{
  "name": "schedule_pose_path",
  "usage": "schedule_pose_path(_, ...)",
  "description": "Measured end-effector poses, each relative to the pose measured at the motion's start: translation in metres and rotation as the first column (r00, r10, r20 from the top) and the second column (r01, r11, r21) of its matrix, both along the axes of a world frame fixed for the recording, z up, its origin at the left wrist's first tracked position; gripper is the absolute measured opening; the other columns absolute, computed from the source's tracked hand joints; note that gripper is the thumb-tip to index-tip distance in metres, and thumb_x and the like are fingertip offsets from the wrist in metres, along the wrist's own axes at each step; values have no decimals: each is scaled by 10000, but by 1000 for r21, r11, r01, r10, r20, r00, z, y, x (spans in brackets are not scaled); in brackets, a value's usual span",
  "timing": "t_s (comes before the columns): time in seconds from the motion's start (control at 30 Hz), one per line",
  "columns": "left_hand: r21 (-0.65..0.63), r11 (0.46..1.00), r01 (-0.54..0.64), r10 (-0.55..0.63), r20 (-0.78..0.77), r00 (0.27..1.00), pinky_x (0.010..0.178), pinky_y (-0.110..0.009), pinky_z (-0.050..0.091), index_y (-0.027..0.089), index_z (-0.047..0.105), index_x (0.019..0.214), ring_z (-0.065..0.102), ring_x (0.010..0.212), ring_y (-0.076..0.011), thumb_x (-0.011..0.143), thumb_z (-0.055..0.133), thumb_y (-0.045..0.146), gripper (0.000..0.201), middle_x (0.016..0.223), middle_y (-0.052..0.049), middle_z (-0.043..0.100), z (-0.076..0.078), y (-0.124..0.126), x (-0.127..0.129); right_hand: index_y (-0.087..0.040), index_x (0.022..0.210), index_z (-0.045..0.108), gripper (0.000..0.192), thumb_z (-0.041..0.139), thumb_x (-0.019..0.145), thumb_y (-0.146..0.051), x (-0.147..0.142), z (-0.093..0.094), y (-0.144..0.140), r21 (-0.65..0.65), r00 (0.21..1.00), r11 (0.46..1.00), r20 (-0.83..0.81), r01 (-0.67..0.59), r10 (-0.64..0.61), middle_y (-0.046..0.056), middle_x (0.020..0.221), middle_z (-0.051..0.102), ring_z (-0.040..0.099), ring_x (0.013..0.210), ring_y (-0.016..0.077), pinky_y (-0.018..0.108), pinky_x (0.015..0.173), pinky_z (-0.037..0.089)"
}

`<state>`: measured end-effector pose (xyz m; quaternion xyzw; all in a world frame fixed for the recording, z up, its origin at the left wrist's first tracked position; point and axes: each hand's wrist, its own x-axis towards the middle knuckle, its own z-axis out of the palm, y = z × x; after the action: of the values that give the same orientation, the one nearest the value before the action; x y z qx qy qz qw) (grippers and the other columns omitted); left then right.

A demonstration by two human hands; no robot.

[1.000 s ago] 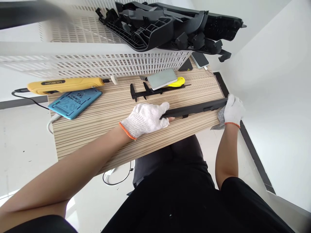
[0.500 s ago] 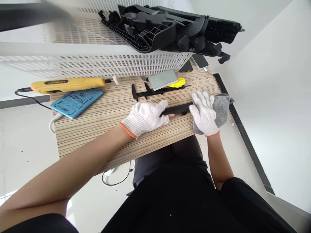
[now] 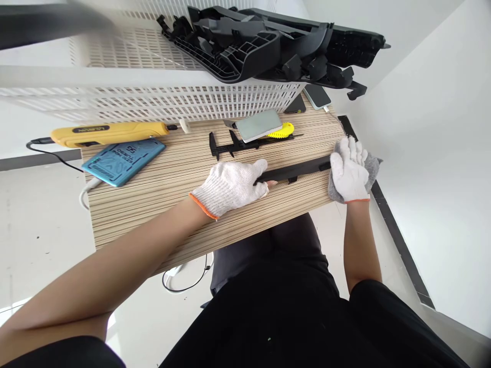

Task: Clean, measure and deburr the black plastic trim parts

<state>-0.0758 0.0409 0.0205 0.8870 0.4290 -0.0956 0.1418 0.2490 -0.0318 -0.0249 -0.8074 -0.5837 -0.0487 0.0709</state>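
My left hand (image 3: pixel 236 188), in a white knitted glove with an orange cuff, is closed round the near end of a long black plastic strip (image 3: pixel 301 168). A bare fingertip shows beneath the strip. Toward the table's right edge my right hand (image 3: pixel 350 171), gloved the same way, holds a grey cloth (image 3: pixel 372 166) against the strip's other end. Its fingers lie over the cloth, and the palm side is hidden. A small black tab juts from the strip's lower edge between the two hands.
Behind the hands lie a black caliper (image 3: pixel 240 146), a grey block (image 3: pixel 259 125) and a yellow-handled cutter (image 3: pixel 283 131). A yellow rotary tool (image 3: pixel 111 134) and a blue box-like device (image 3: pixel 123 162) are at left. The white basket (image 3: pixel 184 102) bears black plastic parts (image 3: pixel 261 48); phones (image 3: pixel 317 96) sit beside it.
My right hand has slid right along the strip with the grey cloth, leaving more of the strip bare. My left hand stays where it was, still gripping the strip.
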Motion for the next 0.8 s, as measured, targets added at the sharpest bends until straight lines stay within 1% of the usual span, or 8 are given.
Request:
schedule_pose_path(0.1,7,1000,-8,9,-3,1000,641,-392,489,209,642,1259,741,831,-389,988,333,682,627,799,-120,739,1,0,0,-162,1687,326,713,208,1090,-535,30,3,7,-24,992,992,24,124,-123,157,1761,304,256,1649,347,651,1315,229)
schedule_pose_path(0.17,9,1000,-12,12,-1,1000,652,-386,490,214,642,1255,741,831,-380,984,343,683,619,794,-114,738,0,-1,-1,-147,1669,368,713,197,1092,-529,44,6,11,-29,983,983,26,181,-180,174,1732,364,334,1617,354,633,1292,294)
schedule_pose_path(0.27,2,1000,-16,16,4,1000,663,-379,487,217,638,1260,740,821,-366,981,345,684,617,792,-109,739,0,-1,-1,-143,1617,465,694,173,1099,-502,56,11,18,-51,973,972,11,229,-229,185,1644,503,477,1532,349,590,1243,393)
schedule_pose_path(0.33,-5,1000,-21,22,11,1000,661,-380,483,213,639,1259,737,813,-366,980,343,683,621,791,-109,738,0,0,0,-121,1588,504,695,166,1100,-482,58,13,22,-70,965,963,6,260,-261,198,1601,552,518,1498,350,583,1233,408)
schedule_pose_path(0.4,-9,1000,-22,23,17,1000,652,-382,478,209,643,1250,737,812,-371,982,337,678,621,788,-111,736,0,0,0,-88,1591,492,706,178,1097,-483,56,13,25,-72,959,957,6,282,-282,209,1609,538,493,1516,365,585,1242,393)
schedule_pose_path(0.53,-7,1000,-16,16,26,1000,652,-376,475,212,644,1247,740,826,-369,983,339,672,612,799,-109,738,-1,0,-1,-94,1658,376,761,198,1084,-560,46,9,22,-62,968,966,17,252,-251,199,1709,397,338,1607,392,632,1285,298)
schedule_pose_path(0.63,-3,1000,-23,23,26,999,655,-382,481,212,646,1238,737,826,-375,981,347,670,605,798,-116,739,-1,-1,0,-156,1688,314,778,173,1075,-613,31,4,15,-56,988,987,23,151,-150,165,1761,303,235,1650,377,681,1305,210)
schedule_pose_path(0.8,26,1000,-5,5,2,1000,630,-375,475,218,647,1227,739,829,-380,991,319,683,616,807,-125,745,-2,-1,-1,-182,1707,256,762,197,1078,-608,-3,2,2,-39,999,999,-23,-36,35,145,1786,241,141,1674,366,682,1318,172)
